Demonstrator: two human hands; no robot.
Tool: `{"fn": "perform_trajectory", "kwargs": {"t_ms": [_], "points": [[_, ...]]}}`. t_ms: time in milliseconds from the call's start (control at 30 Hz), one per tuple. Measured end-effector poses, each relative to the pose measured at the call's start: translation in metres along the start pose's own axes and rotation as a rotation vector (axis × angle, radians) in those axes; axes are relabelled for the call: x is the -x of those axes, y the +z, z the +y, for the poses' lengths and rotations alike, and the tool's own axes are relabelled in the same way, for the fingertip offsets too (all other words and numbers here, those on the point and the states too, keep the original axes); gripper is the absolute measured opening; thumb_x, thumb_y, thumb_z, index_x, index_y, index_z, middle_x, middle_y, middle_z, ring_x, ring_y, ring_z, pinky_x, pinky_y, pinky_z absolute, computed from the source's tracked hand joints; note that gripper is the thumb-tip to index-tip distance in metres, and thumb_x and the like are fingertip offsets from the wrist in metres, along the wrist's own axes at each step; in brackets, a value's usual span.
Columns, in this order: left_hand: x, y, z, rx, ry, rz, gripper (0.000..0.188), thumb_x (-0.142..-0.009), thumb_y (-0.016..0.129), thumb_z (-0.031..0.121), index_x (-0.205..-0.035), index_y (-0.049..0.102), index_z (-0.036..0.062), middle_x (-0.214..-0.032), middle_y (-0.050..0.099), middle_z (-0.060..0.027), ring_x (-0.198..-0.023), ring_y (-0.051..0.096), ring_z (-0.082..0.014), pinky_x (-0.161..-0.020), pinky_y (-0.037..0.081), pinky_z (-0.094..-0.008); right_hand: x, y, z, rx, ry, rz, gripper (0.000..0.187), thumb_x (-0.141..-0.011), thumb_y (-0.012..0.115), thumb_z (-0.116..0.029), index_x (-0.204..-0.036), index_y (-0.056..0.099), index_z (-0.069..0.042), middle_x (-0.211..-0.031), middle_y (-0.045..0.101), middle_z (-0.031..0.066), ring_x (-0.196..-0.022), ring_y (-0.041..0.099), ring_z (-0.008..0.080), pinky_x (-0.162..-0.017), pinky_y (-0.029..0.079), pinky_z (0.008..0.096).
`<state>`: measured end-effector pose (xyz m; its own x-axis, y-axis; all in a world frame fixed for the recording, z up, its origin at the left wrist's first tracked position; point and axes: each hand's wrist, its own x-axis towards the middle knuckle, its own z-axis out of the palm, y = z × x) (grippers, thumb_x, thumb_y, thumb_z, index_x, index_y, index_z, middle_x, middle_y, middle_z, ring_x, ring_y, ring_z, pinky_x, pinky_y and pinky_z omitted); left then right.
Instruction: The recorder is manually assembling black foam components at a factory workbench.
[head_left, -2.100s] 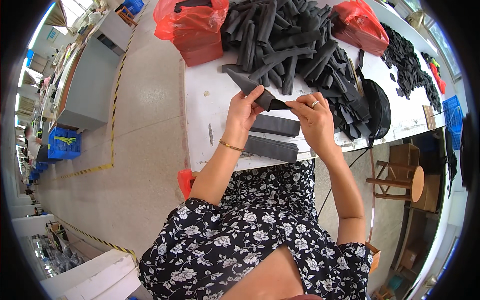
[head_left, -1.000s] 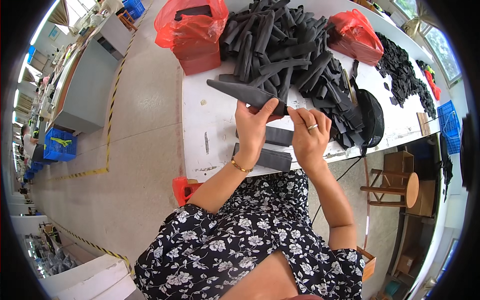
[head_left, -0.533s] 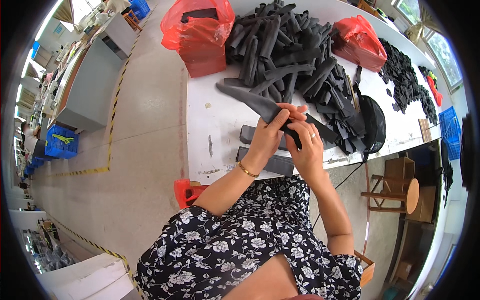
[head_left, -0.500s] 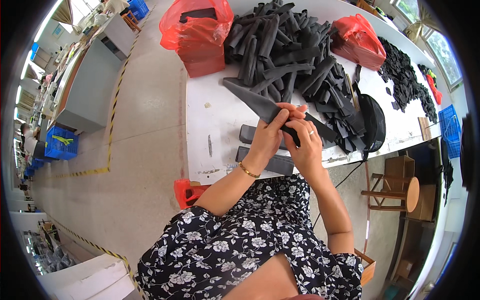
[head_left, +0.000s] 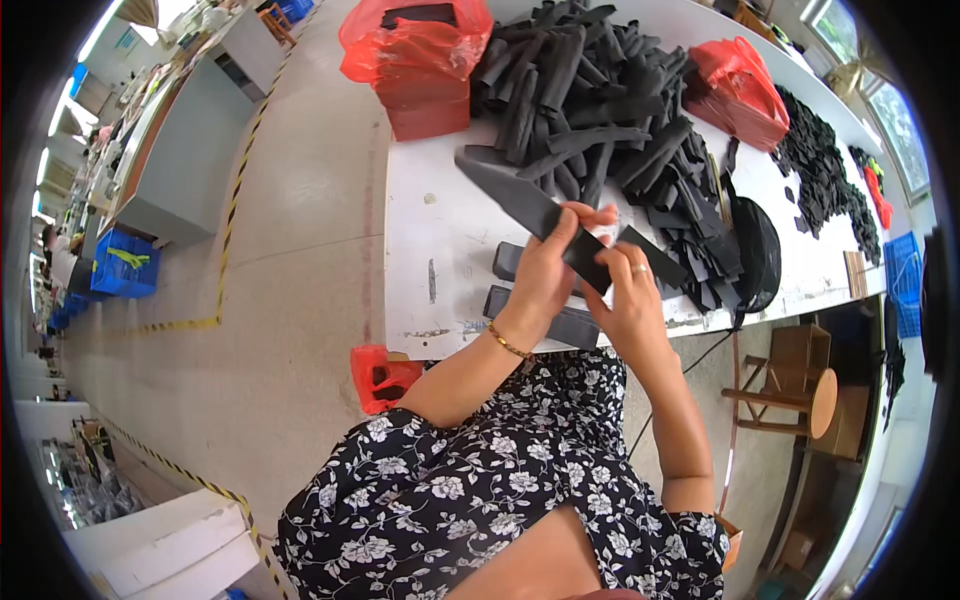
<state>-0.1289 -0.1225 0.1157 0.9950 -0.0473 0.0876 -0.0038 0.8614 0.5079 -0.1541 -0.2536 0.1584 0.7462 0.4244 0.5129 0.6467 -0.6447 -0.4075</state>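
1. The cloth strip (head_left: 522, 208) now runs straighter and flat; half a second ago its lower part bent between the hands.
2. Two seconds ago its right end gaped open; that end is now closed down and points toward the table's front edge.
3. The left hand (head_left: 548, 268) has moved right and nearer the body, its fingertips now poking out past the strip's far side.
4. The right hand (head_left: 635, 300) has come down closer to the left, thumb and fingers at the strip's lower end.
5. The left ends of the upper stack (head_left: 507, 260) and lower stack (head_left: 497, 300), hidden by the left arm two seconds ago, now show.
6. More of the low red bag (head_left: 368, 358) has come into sight.
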Motion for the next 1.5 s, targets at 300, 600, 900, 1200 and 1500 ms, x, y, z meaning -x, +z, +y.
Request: {"fn": "perform_trajectory", "kwargs": {"t_ms": [300,600,900,1200,1500], "points": [[0.004,0.012,-0.003,0.027,-0.069,0.09,0.029,-0.101,0.049,0.027,-0.115,0.056,0.0032,-0.108,0.066,-0.0151,-0.12,0.055,-0.03,-0.103,0.044,-0.0442,0.008,0.0,0.021,-0.079,-0.06,-0.003,0.019,-0.079,0.068,0.002,-0.093,0.056,0.0,-0.098,0.059,0.0147,-0.088,0.061,0.0343,-0.073,0.052,0.0417],[0.007,0.029,-0.005,0.188,0.125,0.083,0.033,-0.101,0.049,0.029,-0.112,0.055,-0.0016,-0.103,0.067,-0.014,-0.106,0.064,-0.0298,-0.099,0.049,-0.0394,-0.009,-0.005,0.016,-0.129,-0.211,0.098,0.013,-0.08,0.065,0.006,-0.089,0.058,0.0,-0.092,0.06,0.0125,-0.072,0.06,0.0308,-0.061,0.049,0.0378],[0.011,0.028,0.001,0.118,0.04,0.147,0.037,-0.099,0.052,0.035,-0.111,0.056,0.0005,-0.102,0.067,-0.0122,-0.107,0.063,-0.0294,-0.099,0.047,-0.0379,-0.005,-0.003,0.015,-0.144,-0.193,0.067,0.016,-0.078,0.066,0.007,-0.09,0.058,0.0,-0.094,0.059,0.013,-0.073,0.059,0.0314,-0.061,0.049,0.0384],[0.01,-0.024,0.056,-0.188,0.304,0.319,0.011,-0.09,0.066,0.006,-0.097,0.064,-0.0016,-0.088,0.07,-0.01,-0.074,0.069,-0.0187,-0.07,0.06,-0.0311,0.0,-0.014,0.025,-0.029,-0.303,0.095,0.028,-0.067,0.069,0.011,-0.09,0.057,0.001,-0.093,0.057,0.0122,-0.074,0.058,0.0287,-0.061,0.049,0.0376],[0.016,-0.028,0.056,-0.261,0.317,0.281,0.018,-0.091,0.065,0.007,-0.105,0.063,-0.0036,-0.088,0.069,-0.0105,-0.077,0.069,-0.0175,-0.071,0.059,-0.0301,0.007,-0.017,0.024,0.02,-0.356,0.115,0.027,-0.065,0.069,0.011,-0.089,0.059,0.002,-0.095,0.058,0.0123,-0.076,0.06,0.0284,-0.06,0.049,0.0369]]}}
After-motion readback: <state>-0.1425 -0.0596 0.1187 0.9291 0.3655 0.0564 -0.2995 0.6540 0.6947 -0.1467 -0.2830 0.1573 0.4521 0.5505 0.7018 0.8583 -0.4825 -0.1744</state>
